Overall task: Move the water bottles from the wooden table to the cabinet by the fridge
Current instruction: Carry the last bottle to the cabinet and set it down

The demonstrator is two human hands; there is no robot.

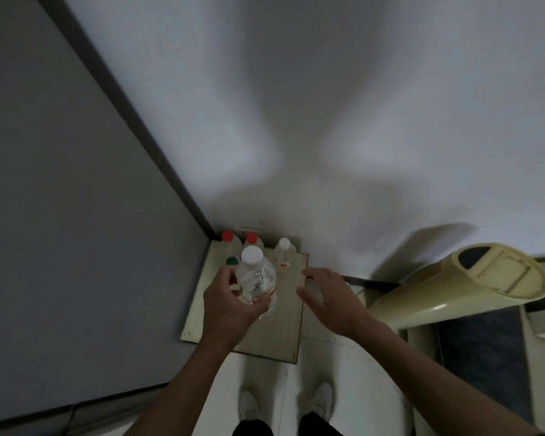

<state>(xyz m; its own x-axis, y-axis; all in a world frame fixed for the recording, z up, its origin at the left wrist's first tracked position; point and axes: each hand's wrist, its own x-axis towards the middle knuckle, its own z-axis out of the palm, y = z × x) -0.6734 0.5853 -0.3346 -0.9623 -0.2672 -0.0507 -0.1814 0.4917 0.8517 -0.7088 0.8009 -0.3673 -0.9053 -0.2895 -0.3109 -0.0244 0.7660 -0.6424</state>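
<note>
Clear plastic with a white cap, the water bottle (pixel 255 280) sits in the left hand (pixel 230 305), whose fingers (pixel 258 307) wrap round its lower body from the side while the thumb presses the near wall. It is held upright over the pale cabinet top (pixel 285 328) in the lower middle of the frame; whether its base touches the surface I cannot tell, since the hand hides it. A low grip keeps the cap up and lets the base meet the surface first, which suits setting it down.

Four other bottles already stand toward the back of the cabinet top: two red-capped bottles (pixel 227 239) against the corner, a green-capped bottle (pixel 232 261) half hidden behind the held one, and a second white-capped bottle (pixel 284 251) just to the right. They are packed toward the wall, I judge, to leave the front free for more.

The right hand (pixel 328 297) hovers beside the cabinet's right edge, fingers (pixel 309 295) spread and slack, holding nothing. It looks ready to steady the bottle or the neighbours.

Grey fridge side (pixel 76 215) fills the left of the frame, and a cream bin (pixel 472 278) leans at the right. White shoes (pixel 323 401) show on the floor at the bottom.
</note>
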